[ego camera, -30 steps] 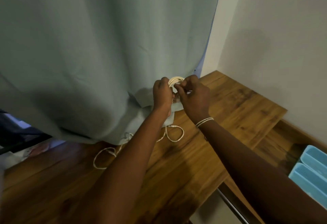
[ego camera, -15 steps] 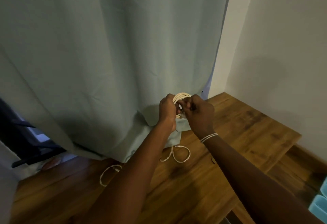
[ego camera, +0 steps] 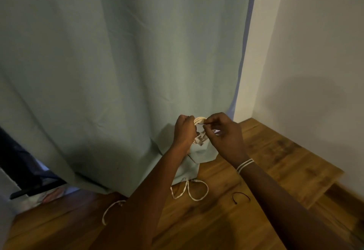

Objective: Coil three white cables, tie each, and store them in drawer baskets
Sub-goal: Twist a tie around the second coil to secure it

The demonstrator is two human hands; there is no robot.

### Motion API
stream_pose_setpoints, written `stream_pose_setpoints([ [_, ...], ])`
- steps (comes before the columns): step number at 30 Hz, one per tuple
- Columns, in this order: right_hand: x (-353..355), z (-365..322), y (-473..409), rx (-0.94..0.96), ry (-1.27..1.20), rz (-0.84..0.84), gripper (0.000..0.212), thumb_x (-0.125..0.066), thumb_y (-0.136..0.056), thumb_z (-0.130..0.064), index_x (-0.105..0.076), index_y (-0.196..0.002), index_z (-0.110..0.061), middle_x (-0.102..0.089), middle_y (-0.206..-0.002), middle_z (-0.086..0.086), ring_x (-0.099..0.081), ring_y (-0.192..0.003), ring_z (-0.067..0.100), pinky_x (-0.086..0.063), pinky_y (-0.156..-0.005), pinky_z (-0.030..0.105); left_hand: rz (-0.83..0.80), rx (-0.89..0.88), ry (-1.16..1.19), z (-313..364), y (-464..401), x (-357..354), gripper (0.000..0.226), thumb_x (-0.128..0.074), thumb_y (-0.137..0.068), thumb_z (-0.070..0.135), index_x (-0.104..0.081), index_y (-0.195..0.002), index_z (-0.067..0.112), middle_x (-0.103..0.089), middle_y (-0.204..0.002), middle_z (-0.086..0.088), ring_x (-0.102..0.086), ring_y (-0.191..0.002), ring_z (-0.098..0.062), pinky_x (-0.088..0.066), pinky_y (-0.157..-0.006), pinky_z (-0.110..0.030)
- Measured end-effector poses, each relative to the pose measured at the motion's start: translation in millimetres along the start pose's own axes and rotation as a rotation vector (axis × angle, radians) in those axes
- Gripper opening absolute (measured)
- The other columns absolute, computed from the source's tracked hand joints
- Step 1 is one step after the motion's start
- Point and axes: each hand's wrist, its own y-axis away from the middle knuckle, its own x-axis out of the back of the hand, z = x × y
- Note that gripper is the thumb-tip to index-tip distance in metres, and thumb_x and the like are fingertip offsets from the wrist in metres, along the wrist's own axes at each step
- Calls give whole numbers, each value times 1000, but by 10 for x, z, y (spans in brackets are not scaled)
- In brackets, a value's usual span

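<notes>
My left hand point(ego camera: 184, 131) grips a coiled white cable point(ego camera: 199, 120) held up above the wooden tabletop point(ego camera: 275, 163), in front of the curtain. My right hand point(ego camera: 224, 133) pinches a thin black tie point(ego camera: 202, 124) that lies against the top of the coil. The lower part of the coil is hidden between my hands. Another white cable point(ego camera: 194, 190) lies loose in loops on the wood below my arms, with a further loop point(ego camera: 110, 212) showing to the left. A second black tie point(ego camera: 240, 197) lies on the table near my right forearm.
A pale green curtain point(ego camera: 118, 72) hangs down to the tabletop behind my hands and covers part of the loose cable. A white wall point(ego camera: 315, 52) closes the right side. The table's right edge steps down to a lower wooden ledge point(ego camera: 338, 196).
The camera has tilted up, so the blue baskets at the right have left the view. My right hand now pulls a black tie at the coil's top.
</notes>
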Motion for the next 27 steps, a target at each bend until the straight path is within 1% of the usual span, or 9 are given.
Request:
stream_pose_setpoints([
  [2,54,-35,-98,-99,-158,41,16,-73,-85,-1,-67,-100,-3,-71,-89,0,-69,-81,5,-55,-74,13,-40,-68,-39,0,17,-44,13,-46,-99,23,-53,-90,16,-57,-83,-12,-54,-68,-19,-48,-63,-34],
  [5,100,-53,-200,-261,-392,73,25,-71,-84,6,-66,-107,1,-74,-92,12,-74,-84,14,-58,-75,21,-68,-192,-118,-18,53,-99,12,-48,-99,25,-52,-89,20,-62,-86,-9,-59,-72,-19,-51,-65,-33],
  [8,123,-14,-240,-392,-507,88,34,-73,-81,6,-65,-112,-5,-74,-97,10,-74,-88,17,-61,-75,27,-48,-347,-178,-11,53,-125,13,-52,-99,25,-55,-89,17,-67,-86,-8,-66,-75,-20,-52,-62,-24],
  [11,118,42,-256,-456,-542,128,38,-75,-79,6,-64,-113,-5,-73,-96,8,-73,-87,17,-61,-71,28,-51,-455,-216,21,73,-157,12,-57,-97,20,-62,-88,14,-69,-86,-3,-66,-78,-12,-48,-63,-12],
  [15,123,124,-256,-420,-509,114,26,-71,-86,0,-73,-111,-7,-77,-92,8,-75,-85,20,-61,-76,30,-53,-519,-265,58,62,-166,8,-63,-93,20,-69,-93,15,-68,-98,1,-63,-90,-9,-47,-71,-9],
  [18,132,146,-251,-390,-501,84,20,-71,-89,-8,-75,-109,-6,-78,-93,7,-75,-85,21,-61,-78,33,-24,-543,-232,104,61,-163,10,-66,-92,19,-74,-95,13,-73,-92,3,-67,-85,-8,-52,-73,-13],
  [20,152,127,-257,-399,-537,80,18,-69,-90,-8,-75,-107,-4,-78,-91,8,-75,-84,22,-61,-76,32,19,-565,-244,136,73,-178,13,-66,-91,18,-76,-98,11,-74,-93,1,-66,-82,-6,-48,-71,-6],
  [23,205,101,-285,-389,-571,77,16,-67,-91,-7,-75,-104,-2,-77,-89,11,-74,-83,24,-61,-74,32,44,-615,-238,171,84,-208,15,-67,-90,15,-76,-101,8,-75,-96,-4,-67,-85,-9,-48,-70,-3],
  [27,244,116,-311,-346,-495,90,14,-66,-92,-9,-75,-103,-6,-77,-89,7,-74,-82,22,-62,-73,34,71,-648,-190,202,124,-240,18,-72,-87,15,-76,-103,8,-76,-97,-3,-70,-86,-10,-53,-76,-9],
])
